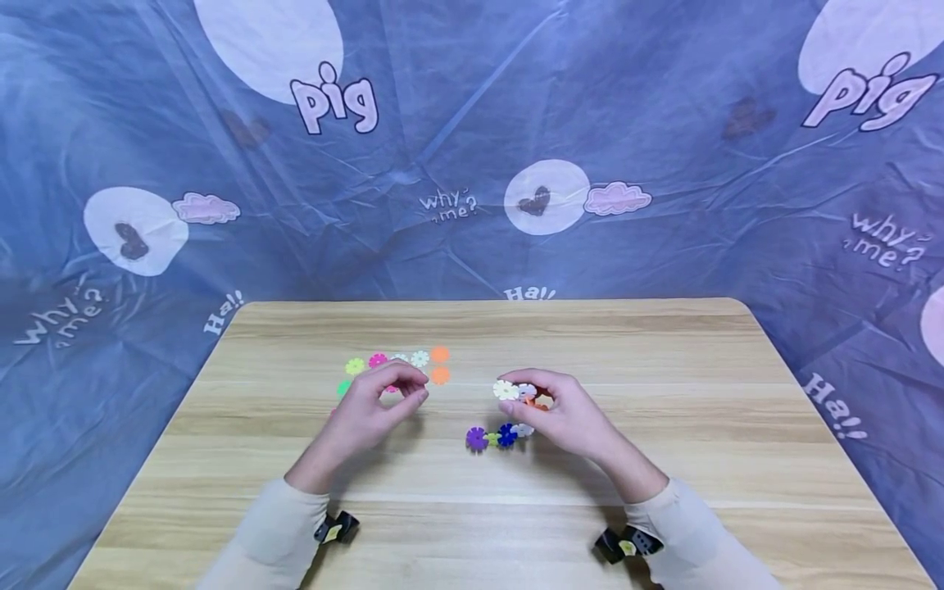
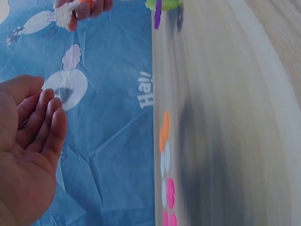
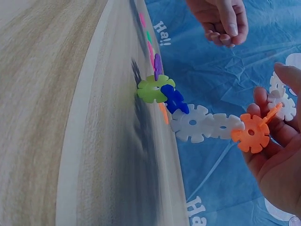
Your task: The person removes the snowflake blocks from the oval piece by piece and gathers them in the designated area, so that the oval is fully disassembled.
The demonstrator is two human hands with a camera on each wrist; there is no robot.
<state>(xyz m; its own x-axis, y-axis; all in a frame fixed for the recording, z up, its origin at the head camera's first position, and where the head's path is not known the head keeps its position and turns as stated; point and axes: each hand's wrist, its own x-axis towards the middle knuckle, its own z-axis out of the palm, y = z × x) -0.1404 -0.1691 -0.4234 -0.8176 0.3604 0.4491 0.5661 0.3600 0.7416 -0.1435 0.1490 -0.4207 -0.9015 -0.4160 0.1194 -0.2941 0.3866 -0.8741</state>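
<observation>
At right, my right hand (image 1: pixel 568 416) pinches chain (image 3: pixel 214 125); left hand (image 1: pixel 374 410) curved, thumb apart. Far cloth (image 1: pixel 413 98): "pig", "Ha!!"

The right hand (image 1: pixel 571 418) pinches a flower-disc chain (image 1: pixel 506 435); the left hand (image 1: pixel 367 414) hovers near other discs (image 1: pixel 419 358).

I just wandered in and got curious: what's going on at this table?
A person's right hand holds a chain of linked flower-shaped pieces near one end; it includes purple, green, blue, white and orange ones. The left hand is empty, raised above the table. More flower pieces lie there, apart from the chain.
</observation>
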